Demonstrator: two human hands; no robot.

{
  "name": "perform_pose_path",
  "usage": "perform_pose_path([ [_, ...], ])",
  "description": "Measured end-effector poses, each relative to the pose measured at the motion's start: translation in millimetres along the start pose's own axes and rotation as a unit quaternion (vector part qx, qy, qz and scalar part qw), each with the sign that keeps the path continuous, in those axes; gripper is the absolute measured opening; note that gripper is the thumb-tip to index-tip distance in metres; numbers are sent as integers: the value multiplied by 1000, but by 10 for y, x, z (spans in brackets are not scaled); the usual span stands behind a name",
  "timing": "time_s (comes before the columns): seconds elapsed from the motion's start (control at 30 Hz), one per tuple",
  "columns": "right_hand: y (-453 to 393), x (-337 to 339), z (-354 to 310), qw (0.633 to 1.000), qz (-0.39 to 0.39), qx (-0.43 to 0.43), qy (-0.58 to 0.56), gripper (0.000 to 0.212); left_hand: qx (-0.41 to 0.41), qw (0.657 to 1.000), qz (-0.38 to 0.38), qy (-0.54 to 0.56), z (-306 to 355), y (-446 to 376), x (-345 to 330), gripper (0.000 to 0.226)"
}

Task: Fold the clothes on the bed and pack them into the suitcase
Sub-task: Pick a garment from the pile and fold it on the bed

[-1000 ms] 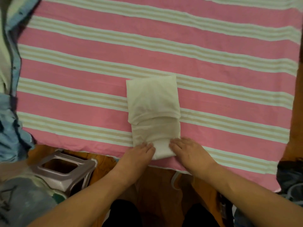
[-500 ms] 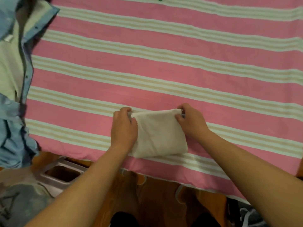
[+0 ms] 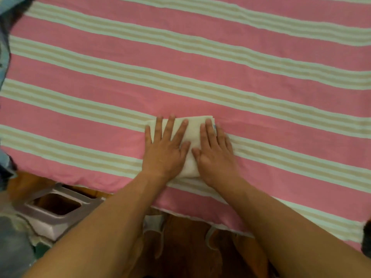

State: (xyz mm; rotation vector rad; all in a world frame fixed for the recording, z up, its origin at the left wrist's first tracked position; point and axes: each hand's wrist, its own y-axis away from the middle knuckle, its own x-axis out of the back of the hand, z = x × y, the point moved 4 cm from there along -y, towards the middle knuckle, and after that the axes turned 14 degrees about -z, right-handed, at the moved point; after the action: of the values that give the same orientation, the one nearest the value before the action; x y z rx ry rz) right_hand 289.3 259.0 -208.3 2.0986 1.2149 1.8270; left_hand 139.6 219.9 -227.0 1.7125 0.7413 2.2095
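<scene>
Left hand (image 3: 163,150), right hand (image 3: 214,152): both flat, fingers straight, pressing folded cream garment (image 3: 193,128) on near striped bed (image 3: 200,77).

Open striped bedsheet (image 3: 220,81) stretches beyond and to either side of the folded cream garment (image 3: 192,135), itself covered by both flat hands, the left hand (image 3: 164,151) and the right hand (image 3: 215,153). Blue clothing (image 3: 5,57) crowds the sheet's far left edge; a grey plastic stool (image 3: 58,213) stands below the garment's near-left.
</scene>
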Motion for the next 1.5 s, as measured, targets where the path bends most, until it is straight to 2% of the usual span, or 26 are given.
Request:
perform_pose_path([
  [0.17,-26,-64,-51,999,31,-26,26,69,-27,998,-30,52,-52,95,142,70],
  [0.23,85,15,-82,996,40,-76,-33,67,49,986,-18,159,-168,373,230,69],
  [0.3,148,96,-128,979,10,-118,-167,69,108,939,-44,323,-263,624,263,69],
  [0.4,159,254,-128,924,-50,-122,-359,69,45,871,-109,477,-359,679,339,68],
  [0.5,478,377,-85,815,-71,-83,-569,63,15,798,-168,578,-464,733,513,56],
  [0.53,685,385,-89,796,-58,-70,-598,60,16,778,-181,601,-441,821,564,51],
  [0.63,1505,264,-49,790,22,-86,-606,58,13,734,-215,644,-72,1227,618,47],
  [0.73,2495,-141,191,726,96,-133,-668,56,-4,692,-295,659,570,1671,323,51],
  [0.9,4398,-1268,949,596,191,-240,-742,56,-64,692,-477,538,2067,2502,-644,56],
  [0.97,5139,-1807,1277,551,211,-275,-759,57,-68,707,-511,485,2707,2904,-1135,59],
  [1.13,6801,-3266,1972,440,258,-333,-793,61,-171,781,-543,258,4199,4026,-2672,61],
  [1.2,7450,-3922,2167,396,284,-360,-795,61,-190,784,-561,185,4735,4499,-3402,58],
  [1.33,8445,-5338,2364,261,311,-427,-808,52,-274,745,-608,-24,5605,5260,-4938,63],
  [1.43,8799,-6276,2435,163,324,-447,-817,52,-337,692,-611,-187,6103,5625,-5962,67],
  [1.5,8883,-6663,2557,112,348,-439,-821,51,-367,651,-600,-286,6440,5793,-6499,69],
])
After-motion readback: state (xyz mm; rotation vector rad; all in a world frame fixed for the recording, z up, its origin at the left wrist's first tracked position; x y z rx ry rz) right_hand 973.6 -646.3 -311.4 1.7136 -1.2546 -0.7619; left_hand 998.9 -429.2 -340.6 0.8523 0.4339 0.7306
